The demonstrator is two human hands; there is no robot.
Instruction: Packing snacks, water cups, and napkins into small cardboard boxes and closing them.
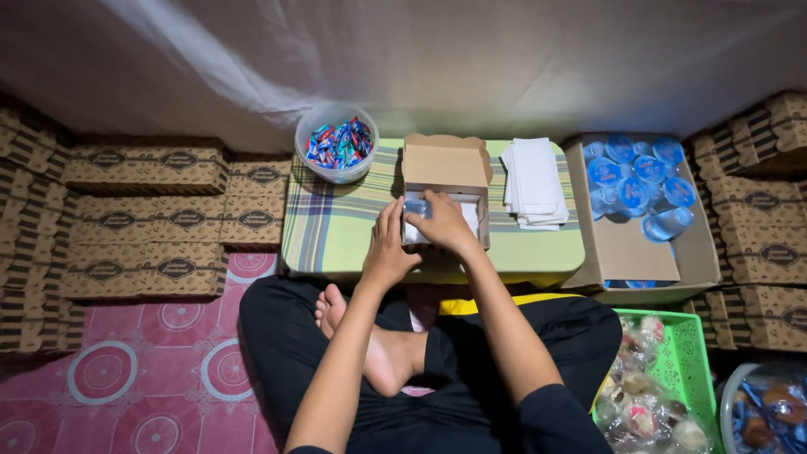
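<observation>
Water cup half hidden under right hand in box

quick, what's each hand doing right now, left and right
Left hand: open, fingers resting against the side of the small open cardboard box.
Right hand: closed on a water cup, inside the box.

A low cloth-covered table bears a candy bowl, open box and napkins.
</observation>
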